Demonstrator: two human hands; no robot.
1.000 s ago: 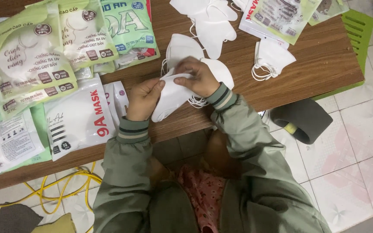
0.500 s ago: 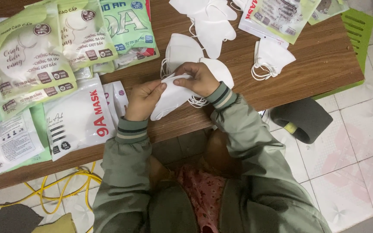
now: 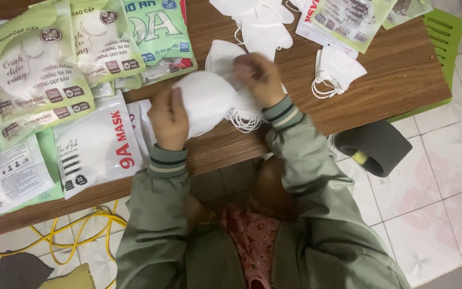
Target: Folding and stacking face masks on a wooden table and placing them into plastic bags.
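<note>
Your left hand [image 3: 169, 118] and right hand [image 3: 260, 79] both grip a stack of white masks [image 3: 209, 101], cupped and rounded, ear loops dangling at its right, just above the wooden table [image 3: 391, 91] near its front edge. Sealed mask packets [image 3: 94, 144] crowd the left; bare wood lies right.

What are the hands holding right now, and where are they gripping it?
Both hands hold a stack of white face masks: the left hand grips its left edge, the right hand its upper right side.
</note>
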